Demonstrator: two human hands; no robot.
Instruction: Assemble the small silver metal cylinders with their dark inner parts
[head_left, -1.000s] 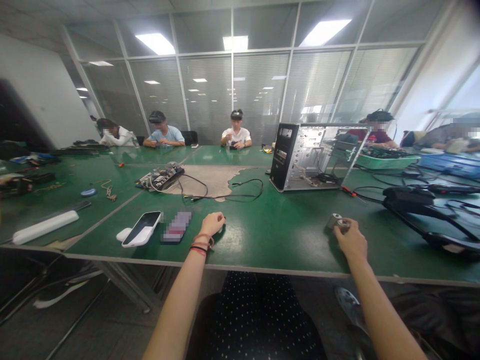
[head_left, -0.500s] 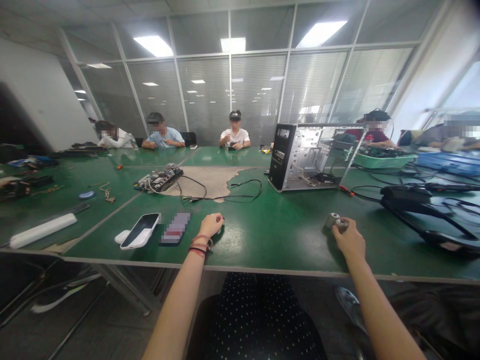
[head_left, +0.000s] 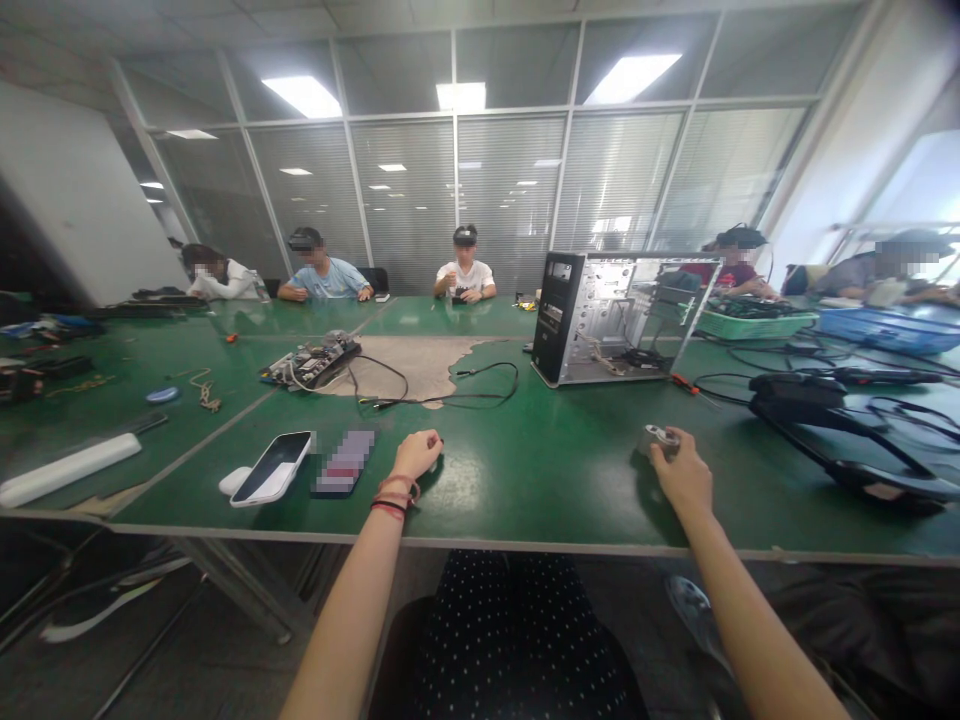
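Note:
My right hand (head_left: 686, 478) pinches a small silver metal cylinder at the table's front right. A second cylinder of the same kind (head_left: 646, 440) is right beside it on the left. The two look touching, and my fingers partly cover them. My left hand (head_left: 420, 454) rests on the green table (head_left: 517, 490) with curled fingers; whatever is inside, if anything, is hidden. To its left lie a dark phone with a blurred screen (head_left: 346, 462) and a white-edged phone (head_left: 271, 470).
An open computer case (head_left: 559, 320) stands beyond my right hand. A circuit assembly (head_left: 315, 362) and black cable (head_left: 480, 402) lie farther back. Black headgear (head_left: 847, 430) and cables occupy the right. Several people sit across the table, near a green basket (head_left: 757, 325).
My right hand has brought its cylinder level with and closer against the other one. The left hand stays curled in place. The whole view has shifted slightly.

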